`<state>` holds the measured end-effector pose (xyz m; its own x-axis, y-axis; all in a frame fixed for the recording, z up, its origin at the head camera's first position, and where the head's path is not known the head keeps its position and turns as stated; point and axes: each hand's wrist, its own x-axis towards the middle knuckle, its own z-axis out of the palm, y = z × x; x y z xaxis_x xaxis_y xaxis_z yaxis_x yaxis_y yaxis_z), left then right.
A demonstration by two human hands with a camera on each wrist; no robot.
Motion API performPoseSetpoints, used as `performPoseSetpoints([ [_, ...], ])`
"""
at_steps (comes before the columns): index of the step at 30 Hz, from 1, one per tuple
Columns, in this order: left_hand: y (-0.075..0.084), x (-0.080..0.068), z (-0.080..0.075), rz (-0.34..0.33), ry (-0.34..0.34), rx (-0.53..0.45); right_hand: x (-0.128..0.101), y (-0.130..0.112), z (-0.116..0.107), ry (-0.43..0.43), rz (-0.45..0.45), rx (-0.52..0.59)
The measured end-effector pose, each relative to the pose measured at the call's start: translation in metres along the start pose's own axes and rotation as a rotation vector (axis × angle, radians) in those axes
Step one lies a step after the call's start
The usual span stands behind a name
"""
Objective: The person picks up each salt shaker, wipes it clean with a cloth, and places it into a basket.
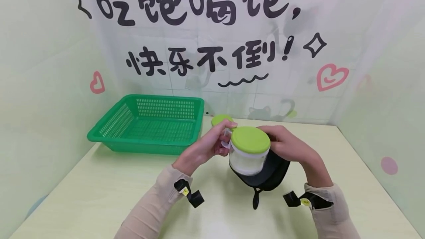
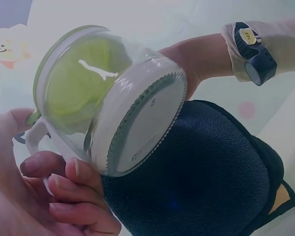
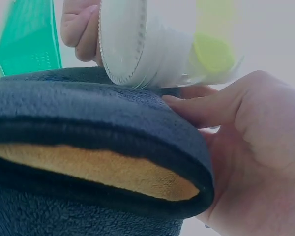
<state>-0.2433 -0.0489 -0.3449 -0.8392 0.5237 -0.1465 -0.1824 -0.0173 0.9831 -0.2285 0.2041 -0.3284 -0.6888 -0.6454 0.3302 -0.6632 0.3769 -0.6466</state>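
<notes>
Clearly the left hand (image 1: pixel 206 146) pinches the white handle of the jar (image 1: pixel 249 154), at the jar's nine o'clock, holding it above the table (image 1: pixel 99 194). At its four o'clock the right hand (image 1: pixel 289 145) presses a dark cloth (image 1: pixel 272 170) against the jar's side and base, fingers curled round the cloth. A hard push could, I judge, twist the jar out of that handle pinch. Farther off at ten o'clock sits a green basket (image 1: pixel 149 123).
</notes>
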Motion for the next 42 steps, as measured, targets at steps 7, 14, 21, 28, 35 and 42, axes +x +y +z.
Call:
performPoseSetpoints([
  [7, 0.003, -0.001, -0.006, 0.045, 0.071, -0.063, -0.004, -0.006, -0.011, 0.054, 0.083, -0.079],
  [14, 0.008, -0.002, -0.012, 0.069, 0.219, -0.072, -0.008, -0.019, -0.015, 0.117, 0.17, -0.149],
  [21, 0.009, -0.002, -0.015, 0.055, 0.301, -0.093, -0.01, -0.031, -0.014, 0.131, 0.183, -0.187],
  [28, 0.008, -0.002, -0.009, 0.058, 0.342, -0.034, -0.01, -0.039, -0.011, 0.137, 0.215, -0.22],
  [35, 0.004, 0.0, 0.0, 0.057, 0.338, -0.046, -0.007, -0.043, -0.005, 0.181, 0.296, -0.275],
  [42, -0.001, 0.004, 0.006, 0.032, 0.407, -0.059, 0.002, -0.052, 0.013, 0.204, 0.356, -0.338],
])
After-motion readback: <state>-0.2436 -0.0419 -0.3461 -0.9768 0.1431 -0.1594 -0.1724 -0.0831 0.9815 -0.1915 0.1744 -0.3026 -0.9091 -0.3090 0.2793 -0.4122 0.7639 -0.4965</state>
